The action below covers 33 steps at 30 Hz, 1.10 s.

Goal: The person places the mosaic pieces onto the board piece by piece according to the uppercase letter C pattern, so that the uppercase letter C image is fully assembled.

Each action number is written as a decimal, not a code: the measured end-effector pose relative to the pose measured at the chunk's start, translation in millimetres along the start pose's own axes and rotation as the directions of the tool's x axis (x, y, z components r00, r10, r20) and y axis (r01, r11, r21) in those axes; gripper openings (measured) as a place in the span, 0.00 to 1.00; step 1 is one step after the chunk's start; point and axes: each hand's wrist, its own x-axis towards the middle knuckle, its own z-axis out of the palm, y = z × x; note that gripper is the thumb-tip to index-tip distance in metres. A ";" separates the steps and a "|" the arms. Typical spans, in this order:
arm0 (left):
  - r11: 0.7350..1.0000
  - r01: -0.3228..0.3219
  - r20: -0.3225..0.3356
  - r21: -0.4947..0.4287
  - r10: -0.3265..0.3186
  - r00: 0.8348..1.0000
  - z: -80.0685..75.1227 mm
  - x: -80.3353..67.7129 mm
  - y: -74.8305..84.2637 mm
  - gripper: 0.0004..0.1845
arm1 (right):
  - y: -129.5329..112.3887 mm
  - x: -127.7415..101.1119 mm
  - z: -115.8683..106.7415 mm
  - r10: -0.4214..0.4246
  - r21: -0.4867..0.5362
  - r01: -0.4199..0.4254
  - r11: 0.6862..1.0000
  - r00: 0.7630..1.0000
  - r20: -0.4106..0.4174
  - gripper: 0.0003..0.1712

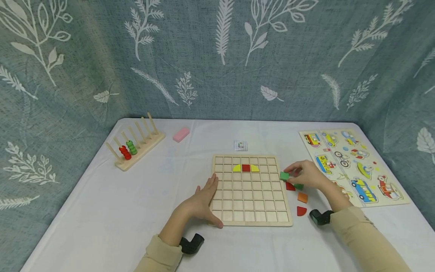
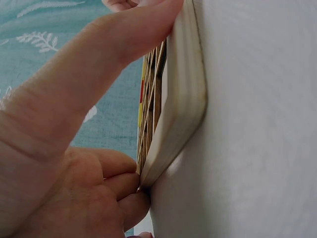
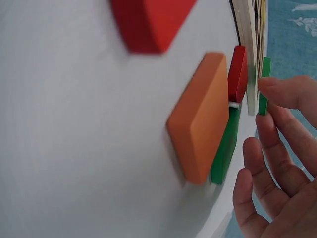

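Soft, even light is falling from above, and the head view is staying bright without harsh glare. The white tablecloth (image 1: 102, 211) is reflecting it mildly, and only faint shadows are lying under the left hand (image 1: 204, 200) and the grid board (image 1: 251, 189). The table edges are bowing outward from wide-angle distortion. In the left wrist view the thumb (image 2: 89, 74) is looming large and soft. In the right wrist view the near orange block (image 3: 200, 116) and red block (image 3: 148, 22) are blurring.

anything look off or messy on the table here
Nothing stands out. The grid board lies flat and square under the left hand; the right hand pinches a green tile beside a few loose tiles.
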 end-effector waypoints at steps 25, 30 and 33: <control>1.000 0.003 0.006 0.003 -0.003 1.000 0.9 0.5 -2.4 0.71 | -35.8 18.3 16.5 -0.069 0.097 0.065 0.993 0.997 0.042 0.15; 1.000 -0.002 0.005 0.008 0.001 1.000 1.2 0.6 -2.5 0.71 | -46.2 23.8 21.9 -0.081 0.094 0.077 0.993 0.996 0.044 0.14; 1.000 -0.001 0.005 0.006 0.001 1.000 1.3 0.7 -2.8 0.71 | -51.8 27.3 25.6 -0.097 0.098 0.093 0.991 0.994 0.046 0.14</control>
